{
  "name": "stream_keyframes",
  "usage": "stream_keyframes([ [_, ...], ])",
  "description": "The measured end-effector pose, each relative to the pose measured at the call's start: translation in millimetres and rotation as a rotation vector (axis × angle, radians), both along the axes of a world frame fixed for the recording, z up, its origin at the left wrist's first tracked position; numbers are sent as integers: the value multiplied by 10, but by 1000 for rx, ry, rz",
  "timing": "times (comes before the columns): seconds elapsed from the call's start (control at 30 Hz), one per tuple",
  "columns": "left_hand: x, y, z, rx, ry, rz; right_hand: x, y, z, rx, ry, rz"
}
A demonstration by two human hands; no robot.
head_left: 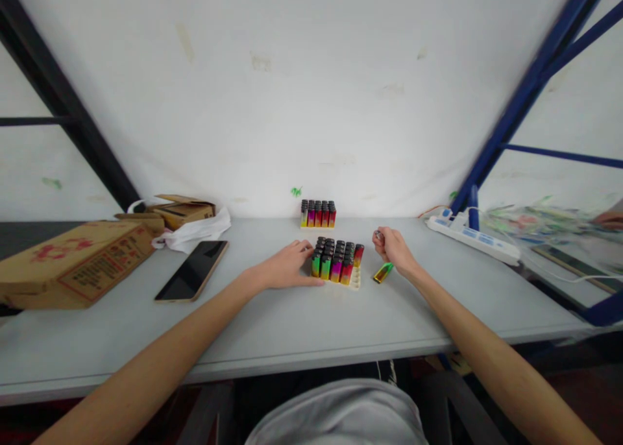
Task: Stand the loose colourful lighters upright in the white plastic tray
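A pale tray (357, 280) holds several upright lighters (335, 263) with black tops and bodies in green, yellow, purple and red. At its left side is my left hand (291, 264), thumb along the front corner and fingers around the far side, steadying it. My right hand (393, 245) is closed in a fist to the right of the tray. A small metallic top, apparently of a lighter (378, 235), pokes out by the thumb; the fingers hide the remainder. Just below this fist a green and yellow lighter (383, 273) lies slanted on the table.
Behind, against the wall, stands a second block of lighters (318, 214). A phone (192, 271), white plastic bag (195, 231) and cardboard boxes (73, 260) occupy the left. At right are a power strip (472, 237) and a blue post (516, 101). Part of another person's hand (608, 220) shows far right.
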State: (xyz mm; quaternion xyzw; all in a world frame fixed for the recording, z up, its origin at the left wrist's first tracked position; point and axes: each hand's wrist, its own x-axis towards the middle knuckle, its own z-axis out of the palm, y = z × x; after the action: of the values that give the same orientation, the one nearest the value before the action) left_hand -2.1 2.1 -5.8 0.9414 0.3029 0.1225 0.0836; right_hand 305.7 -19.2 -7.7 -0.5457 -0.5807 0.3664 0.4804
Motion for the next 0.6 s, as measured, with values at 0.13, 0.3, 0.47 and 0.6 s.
stream_keyframes([
  [0.13, -4, 0, -1, 0, 1, 3, 30, 26, 10, -14, 63, -22],
  [0.3, -14, 1, 1, 2, -7, -8, 50, 1, 99, 106, 155, 172],
  [0.47, -21, 11, -11, -1, -23, -12, 48, -76, 134, 240, -8, 172],
  [0.6, -19, 9, -10, 0, -37, -12, 51, -130, 143, 369, -173, 142],
])
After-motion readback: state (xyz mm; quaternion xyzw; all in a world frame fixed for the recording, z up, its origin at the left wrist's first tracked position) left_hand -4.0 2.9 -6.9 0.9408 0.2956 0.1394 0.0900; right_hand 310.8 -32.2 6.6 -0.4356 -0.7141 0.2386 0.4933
